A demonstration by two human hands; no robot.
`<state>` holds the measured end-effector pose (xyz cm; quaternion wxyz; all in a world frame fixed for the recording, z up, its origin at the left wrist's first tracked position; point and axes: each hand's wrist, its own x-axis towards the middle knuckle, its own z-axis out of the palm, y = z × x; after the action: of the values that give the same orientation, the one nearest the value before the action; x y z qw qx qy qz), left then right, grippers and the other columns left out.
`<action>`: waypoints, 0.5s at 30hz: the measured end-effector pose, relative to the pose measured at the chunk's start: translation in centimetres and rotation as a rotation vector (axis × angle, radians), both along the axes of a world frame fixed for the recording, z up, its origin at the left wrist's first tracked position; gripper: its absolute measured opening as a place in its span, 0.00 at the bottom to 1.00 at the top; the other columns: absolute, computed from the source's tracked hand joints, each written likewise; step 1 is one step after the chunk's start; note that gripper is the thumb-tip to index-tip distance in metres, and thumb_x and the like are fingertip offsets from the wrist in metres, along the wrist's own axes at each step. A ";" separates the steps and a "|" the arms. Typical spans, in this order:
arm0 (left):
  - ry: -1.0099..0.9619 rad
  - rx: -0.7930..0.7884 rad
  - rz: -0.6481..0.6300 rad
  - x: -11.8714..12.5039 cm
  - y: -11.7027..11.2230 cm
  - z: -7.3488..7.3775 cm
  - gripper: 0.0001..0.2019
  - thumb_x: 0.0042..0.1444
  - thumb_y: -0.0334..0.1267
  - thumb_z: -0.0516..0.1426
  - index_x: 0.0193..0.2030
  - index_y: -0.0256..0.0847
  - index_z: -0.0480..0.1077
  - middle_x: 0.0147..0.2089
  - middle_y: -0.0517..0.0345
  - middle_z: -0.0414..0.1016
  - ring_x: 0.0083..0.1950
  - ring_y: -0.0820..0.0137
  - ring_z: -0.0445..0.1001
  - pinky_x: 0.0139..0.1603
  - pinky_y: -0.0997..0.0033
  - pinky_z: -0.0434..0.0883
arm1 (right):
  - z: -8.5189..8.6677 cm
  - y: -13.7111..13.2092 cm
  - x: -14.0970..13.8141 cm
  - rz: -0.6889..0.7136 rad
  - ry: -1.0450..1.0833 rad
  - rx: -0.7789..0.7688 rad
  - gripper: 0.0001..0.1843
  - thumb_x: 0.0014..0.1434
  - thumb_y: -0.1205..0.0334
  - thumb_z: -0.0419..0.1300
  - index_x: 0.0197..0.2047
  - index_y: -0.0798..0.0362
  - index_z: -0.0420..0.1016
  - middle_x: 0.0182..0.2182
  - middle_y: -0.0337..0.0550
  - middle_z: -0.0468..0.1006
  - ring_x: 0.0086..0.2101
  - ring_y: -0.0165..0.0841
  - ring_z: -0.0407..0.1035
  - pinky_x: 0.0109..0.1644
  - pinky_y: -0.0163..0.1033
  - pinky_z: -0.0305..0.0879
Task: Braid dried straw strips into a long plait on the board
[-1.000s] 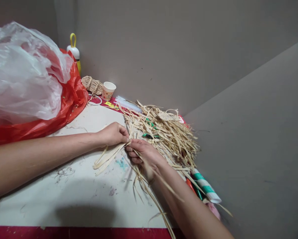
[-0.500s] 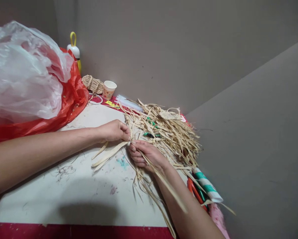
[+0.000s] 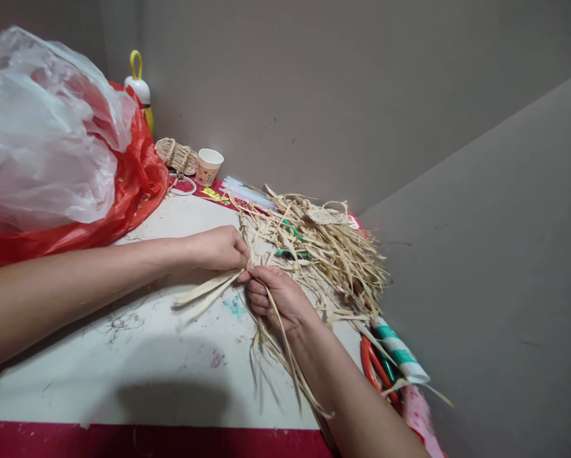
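Observation:
My left hand (image 3: 218,248) and my right hand (image 3: 275,296) meet at the middle of a white table (image 3: 137,362), fingertips pinched together on pale dried straw strips (image 3: 204,294). Flat strips fan out leftward from the left hand's pinch. A long thin strip (image 3: 285,350) runs from the right hand's fingers down along my forearm. Just behind both hands lies a loose pile of straw (image 3: 323,254) with green-handled scissors (image 3: 289,253) half buried in it.
A large clear plastic bag (image 3: 41,133) over a red bag (image 3: 137,184) fills the left. At the back stand a paper cup (image 3: 209,166), a small woven straw piece (image 3: 176,156) and a yellow-handled bottle (image 3: 139,86). A green-striped roll (image 3: 400,353) and orange handles (image 3: 371,366) lie right. Cardboard walls enclose the table.
The long strip in my right hand has swung from the right side toward the left, down along my forearm. Both hands stay pinched at the same spot; the view shifted slightly.

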<state>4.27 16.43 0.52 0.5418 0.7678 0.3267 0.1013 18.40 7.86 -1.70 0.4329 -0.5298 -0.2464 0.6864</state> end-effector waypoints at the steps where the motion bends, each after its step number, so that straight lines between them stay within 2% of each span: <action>1: 0.007 0.017 -0.006 0.0 0.0 0.1 0.08 0.40 0.31 0.53 0.21 0.35 0.73 0.14 0.66 0.61 0.16 0.80 0.53 0.19 0.78 0.50 | 0.0 0.0 -0.1 -0.011 -0.010 0.003 0.08 0.46 0.62 0.61 0.24 0.58 0.69 0.09 0.25 0.52 0.10 0.18 0.43 0.11 0.25 0.36; 3: 0.019 -0.024 -0.033 -0.1 -0.2 0.4 0.08 0.40 0.30 0.52 0.20 0.35 0.72 0.13 0.65 0.60 0.16 0.80 0.54 0.18 0.78 0.51 | 0.0 0.0 -0.2 -0.024 -0.021 0.009 0.07 0.46 0.62 0.60 0.24 0.58 0.69 0.08 0.25 0.52 0.09 0.18 0.44 0.11 0.25 0.37; 9: 0.022 -0.332 -0.002 0.5 -1.3 0.6 0.04 0.44 0.29 0.51 0.24 0.36 0.67 0.15 0.61 0.67 0.14 0.77 0.62 0.18 0.78 0.60 | -0.3 0.0 0.2 -0.012 0.055 0.014 0.11 0.47 0.63 0.62 0.22 0.55 0.62 0.09 0.25 0.53 0.10 0.17 0.43 0.11 0.24 0.37; 12: 0.025 -0.373 0.001 0.8 -2.0 0.2 0.04 0.46 0.28 0.50 0.27 0.36 0.65 0.16 0.59 0.69 0.15 0.74 0.66 0.19 0.76 0.64 | -0.4 -0.1 0.8 0.026 0.141 0.008 0.15 0.47 0.64 0.63 0.21 0.54 0.58 0.10 0.25 0.53 0.10 0.17 0.42 0.11 0.23 0.37; 15: 0.030 -0.327 -0.001 1.0 -2.7 -0.4 0.04 0.47 0.27 0.50 0.28 0.36 0.64 0.17 0.58 0.70 0.16 0.73 0.67 0.19 0.76 0.65 | -0.5 -0.3 1.2 0.066 0.185 0.028 0.15 0.48 0.65 0.64 0.22 0.55 0.59 0.11 0.25 0.55 0.10 0.16 0.42 0.11 0.22 0.37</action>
<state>5.30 13.73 0.14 0.6546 0.6710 0.3466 0.0348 19.55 7.55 -2.18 0.4383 -0.4497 -0.2321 0.7428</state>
